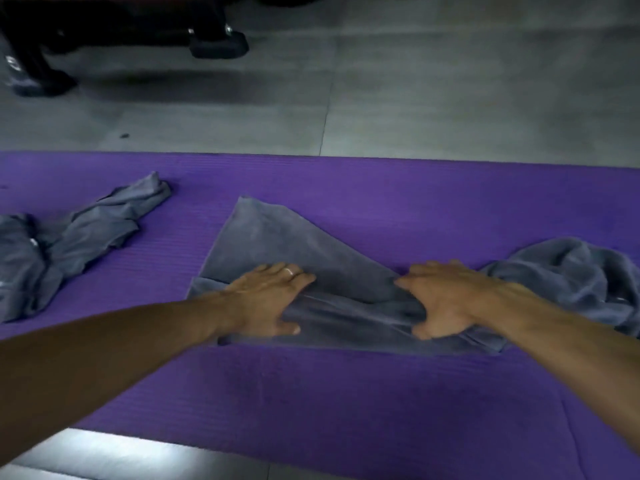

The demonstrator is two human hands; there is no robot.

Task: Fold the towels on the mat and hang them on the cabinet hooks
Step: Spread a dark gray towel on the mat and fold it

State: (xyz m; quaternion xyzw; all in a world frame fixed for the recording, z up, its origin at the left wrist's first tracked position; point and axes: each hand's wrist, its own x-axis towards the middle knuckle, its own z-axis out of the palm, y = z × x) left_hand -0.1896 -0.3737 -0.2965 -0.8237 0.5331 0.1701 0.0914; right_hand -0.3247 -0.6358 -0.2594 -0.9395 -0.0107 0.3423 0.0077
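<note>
Hands lay on the grey towel (277,244) mid-mat (381,393): the left hand (266,299) pressed flat with fingers straight, the right hand (440,299) pinched a bunched fold. Slack bunched at the right looked likely to skew the fold if pulled unevenly, and another crumpled towel (93,230) lay unfolded to the left.

We see a purple mat (346,393) spread across the grey tiled floor (381,98). On it lie three grey towels: a crumpled towel (86,233) at the left, a half-folded towel (277,244) in the middle, and a bunched towel (568,271) at the right.
</note>
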